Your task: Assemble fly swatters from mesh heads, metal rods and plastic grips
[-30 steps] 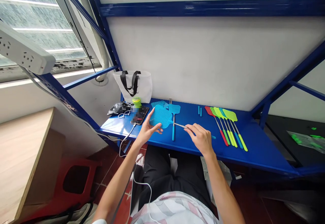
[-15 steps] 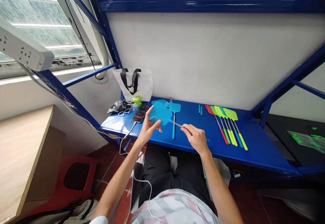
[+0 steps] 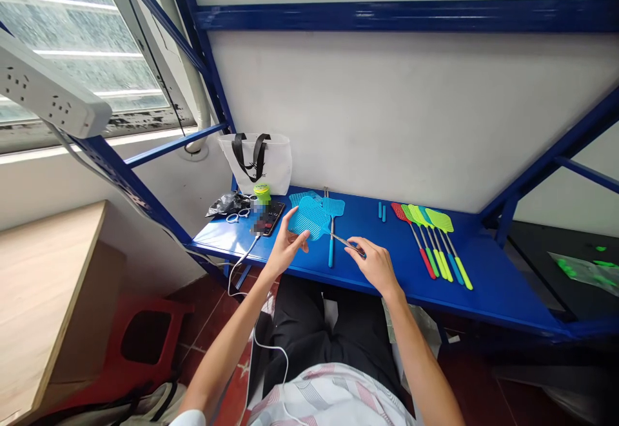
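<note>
My left hand [image 3: 286,246] grips the edge of a blue mesh fly swatter head [image 3: 312,218], thumb in front and fingers behind it. My right hand [image 3: 373,263] is closed around the thin metal rod [image 3: 344,242] that runs from the head's neck. Both hands hold this swatter above the desk's front part. Behind it lies a second blue fly swatter [image 3: 333,207] with a blue grip, partly covered by the held head. More blue mesh heads [image 3: 302,196] lie at the back, partly hidden.
On the blue desk [image 3: 367,232] lie two short blue tubes [image 3: 382,212] and a row of coloured fly swatters [image 3: 438,245]. To the left are a phone [image 3: 271,218] on a white cable, scissors [image 3: 238,216], a green-lidded container [image 3: 262,193] and a white bag [image 3: 271,162].
The held swatter head has shifted slightly right and turned a little. Both hands keep their grip, with the left hand moving slightly right. The whole view has tilted slightly.
</note>
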{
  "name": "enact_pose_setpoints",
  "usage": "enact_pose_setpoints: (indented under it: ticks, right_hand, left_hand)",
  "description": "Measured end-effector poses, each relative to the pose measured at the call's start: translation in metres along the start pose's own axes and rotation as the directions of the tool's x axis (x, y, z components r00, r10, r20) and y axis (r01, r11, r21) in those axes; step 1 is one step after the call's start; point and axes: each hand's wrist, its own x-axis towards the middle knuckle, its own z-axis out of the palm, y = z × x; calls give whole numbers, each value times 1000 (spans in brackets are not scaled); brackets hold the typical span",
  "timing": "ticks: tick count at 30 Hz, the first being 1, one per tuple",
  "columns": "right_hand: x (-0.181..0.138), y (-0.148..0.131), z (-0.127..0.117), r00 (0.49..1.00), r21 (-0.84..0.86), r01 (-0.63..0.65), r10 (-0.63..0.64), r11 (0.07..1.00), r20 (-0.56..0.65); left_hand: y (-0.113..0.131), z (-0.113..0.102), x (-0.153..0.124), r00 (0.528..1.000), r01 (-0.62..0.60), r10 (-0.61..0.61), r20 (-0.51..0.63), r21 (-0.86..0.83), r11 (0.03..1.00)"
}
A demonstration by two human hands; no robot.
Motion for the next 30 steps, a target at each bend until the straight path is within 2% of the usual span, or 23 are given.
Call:
enact_pose_setpoints:
  ticks: [5,10,12,18,22,27,30]
  right_hand:
    - [0,0,5,1000,53,8,-8,999,9]
    - [1,-1,6,983,207,-101,66,973,171]
    - [2,-2,6,979,227,-116,72,967,192]
    - [1,-4,8,991,142,-112,100,983,83]
    - [0,-3,11,996,170,-93,89,981,33]
    - [0,-2,6,959,309,-220,147,925,243]
    - [2,-2,3,942,369,-257,147,893,301]
  left_hand:
    - [-9,3,0,999,-7,9,40,-50,999]
    - [-12,0,2,997,6,0,75,-79,997]
    - [-10,-3,3,998,-3,6,65,-56,998]
    - [-8,-3,2,1000,-13,13,-29,6,1000]
    - [-10,1,0,999,-32,32,-7,-4,999]
    - [-13,0,0,998,-27,29,48,-54,998]
    - [-16,-1,2,997,-29,34,62,-83,996]
